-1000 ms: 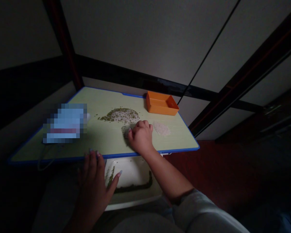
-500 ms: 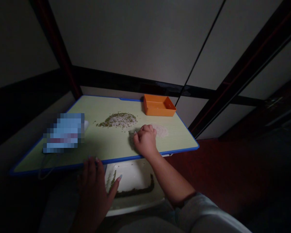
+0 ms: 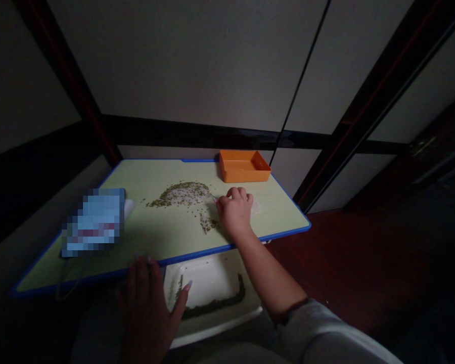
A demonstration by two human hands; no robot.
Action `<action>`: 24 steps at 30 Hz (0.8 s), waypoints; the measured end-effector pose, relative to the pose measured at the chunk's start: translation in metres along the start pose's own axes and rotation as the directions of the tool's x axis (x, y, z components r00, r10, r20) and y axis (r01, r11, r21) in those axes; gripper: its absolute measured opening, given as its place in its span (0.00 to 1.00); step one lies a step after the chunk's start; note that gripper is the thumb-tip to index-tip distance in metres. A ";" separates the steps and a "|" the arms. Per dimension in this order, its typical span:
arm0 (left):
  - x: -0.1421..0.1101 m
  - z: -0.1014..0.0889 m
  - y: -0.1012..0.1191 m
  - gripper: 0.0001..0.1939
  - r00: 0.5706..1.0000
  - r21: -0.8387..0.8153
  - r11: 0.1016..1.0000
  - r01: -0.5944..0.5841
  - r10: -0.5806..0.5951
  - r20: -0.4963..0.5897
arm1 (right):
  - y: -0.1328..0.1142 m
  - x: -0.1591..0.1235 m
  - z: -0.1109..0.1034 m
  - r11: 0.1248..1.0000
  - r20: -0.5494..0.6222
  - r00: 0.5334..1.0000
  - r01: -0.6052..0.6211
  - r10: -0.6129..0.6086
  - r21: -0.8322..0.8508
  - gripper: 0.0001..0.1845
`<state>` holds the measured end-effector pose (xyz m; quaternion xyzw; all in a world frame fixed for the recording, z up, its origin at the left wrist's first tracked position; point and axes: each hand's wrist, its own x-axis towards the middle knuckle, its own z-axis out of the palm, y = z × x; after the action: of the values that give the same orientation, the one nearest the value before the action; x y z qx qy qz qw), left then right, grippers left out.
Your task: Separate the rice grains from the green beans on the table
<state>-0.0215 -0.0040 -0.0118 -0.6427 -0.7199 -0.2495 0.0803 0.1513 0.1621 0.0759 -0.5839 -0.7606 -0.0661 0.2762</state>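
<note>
My right hand (image 3: 235, 213) rests on the pale green tabletop (image 3: 147, 237) with its fingers curled; whatever lies under or inside them is hidden. Just beyond its knuckles a small pile of whitish grains (image 3: 255, 208) peeks out. A thin scatter of green and pale grains (image 3: 208, 222) lies left of this hand. Farther left spreads a larger mixed heap (image 3: 184, 193) of green and whitish grains. My left hand (image 3: 151, 296) is open with fingers spread, by the table's blue front edge. Below that edge sits a white tray (image 3: 208, 331), green grains lining its inside borders.
An orange rectangular box (image 3: 246, 174) stands at the table's back right. On the left lies a blurred-out bluish object (image 3: 94, 222) with a cord hanging over the front edge. Cabinet panels (image 3: 197, 76) rise right behind the table.
My right hand has shifted slightly right and away from me, uncovering the thin scatter of grains. My left hand stays spread in about the same place. The view has tilted a little.
</note>
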 end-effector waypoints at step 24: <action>-0.004 0.003 -0.002 0.42 1.000 -0.004 1.000 -0.006 0.006 -0.016 | 0.008 -0.009 -0.002 0.931 0.136 0.942 0.265 -0.306 0.252 0.14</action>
<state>-0.0217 -0.0063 -0.0168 -0.6432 -0.7166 -0.2558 0.0853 0.1611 0.1560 0.0711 -0.4343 -0.8612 0.0337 0.2620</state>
